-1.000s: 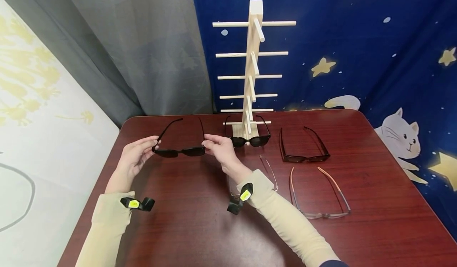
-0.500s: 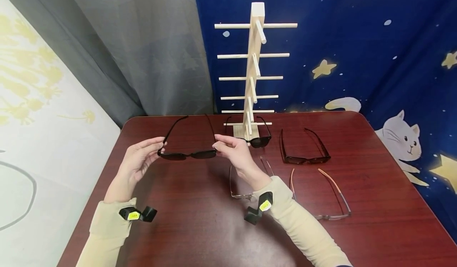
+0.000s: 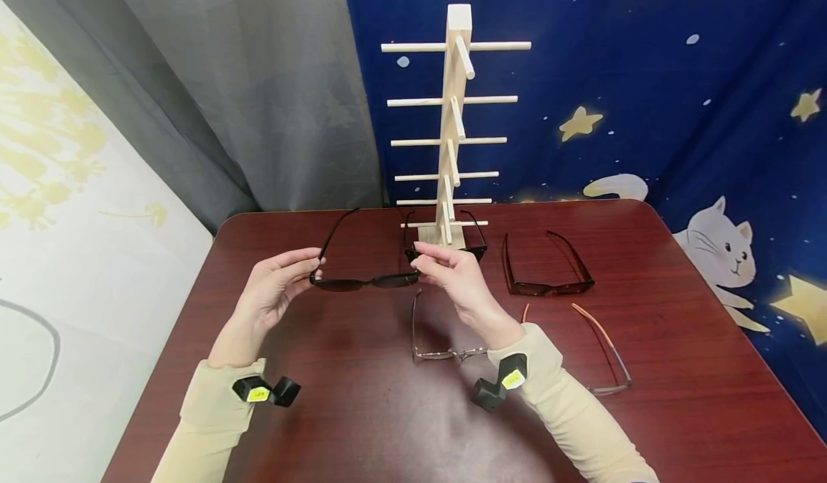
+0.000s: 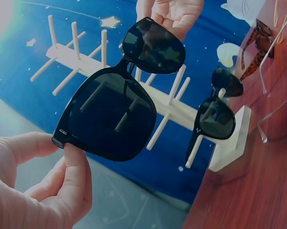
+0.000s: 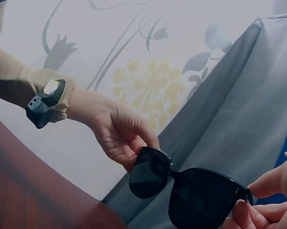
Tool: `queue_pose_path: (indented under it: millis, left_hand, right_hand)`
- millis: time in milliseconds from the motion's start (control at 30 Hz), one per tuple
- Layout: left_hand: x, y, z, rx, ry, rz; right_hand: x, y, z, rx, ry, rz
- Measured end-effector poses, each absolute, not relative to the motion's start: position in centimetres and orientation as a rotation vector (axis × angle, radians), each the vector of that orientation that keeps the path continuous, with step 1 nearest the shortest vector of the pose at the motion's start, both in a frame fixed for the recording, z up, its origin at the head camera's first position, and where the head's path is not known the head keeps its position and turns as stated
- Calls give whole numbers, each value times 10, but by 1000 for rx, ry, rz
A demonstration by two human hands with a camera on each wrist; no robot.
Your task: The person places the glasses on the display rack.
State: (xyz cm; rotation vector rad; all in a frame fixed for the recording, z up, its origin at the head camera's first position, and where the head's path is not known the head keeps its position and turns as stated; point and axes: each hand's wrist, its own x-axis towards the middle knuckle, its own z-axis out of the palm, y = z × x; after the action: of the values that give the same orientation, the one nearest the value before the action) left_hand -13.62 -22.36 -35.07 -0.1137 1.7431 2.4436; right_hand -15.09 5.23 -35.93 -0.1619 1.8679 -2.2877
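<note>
Black sunglasses [image 3: 362, 283] are held up above the table, arms unfolded and pointing away. My left hand [image 3: 274, 289] pinches their left hinge end between thumb and fingers, and my right hand [image 3: 461, 282] pinches the right end. In the left wrist view the dark lenses [image 4: 110, 114] face the camera. Behind them stands a wooden rack [image 3: 452, 124] with rows of pegs. A second pair of black sunglasses [image 4: 217, 117] hangs on its lowest pegs; in the head view my right hand partly covers that pair.
On the red-brown table [image 3: 362, 425] lie thin metal-framed glasses [image 3: 436, 356], dark tortoiseshell glasses [image 3: 549, 289] and clear-framed glasses with orange arm tips [image 3: 607, 390], partly behind my right forearm. A grey curtain [image 3: 278, 95] and a blue starry curtain [image 3: 581, 52] hang behind.
Both hands have moved to the right with the black sunglasses, bringing them nearer the rack. My right hand now covers part of the pair on the rack, and more of the metal-framed glasses shows.
</note>
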Motion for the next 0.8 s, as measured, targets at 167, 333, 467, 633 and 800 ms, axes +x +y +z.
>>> queue_pose_path:
  millis: [167, 333, 467, 633, 800]
  left_hand:
    - [-142, -208, -351, -138, 1752, 2402]
    - [-146, -192, -355, -163, 1780, 2375]
    - [-151, -179, -358, -171, 1794, 2360]
    - [-158, -161, -361, -163, 1785, 2361]
    - [-168, -142, -364, -177, 1780, 2376]
  right_hand:
    - [-147, 69, -361, -111, 1878, -2295]
    - [-144, 84, -365, -61, 1850, -2324]
    - [-143, 95, -368, -46, 1834, -2359]
    - [-144, 111, -369, -31, 1882, -2363]
    - [-149, 125, -368, 4, 1902, -2388]
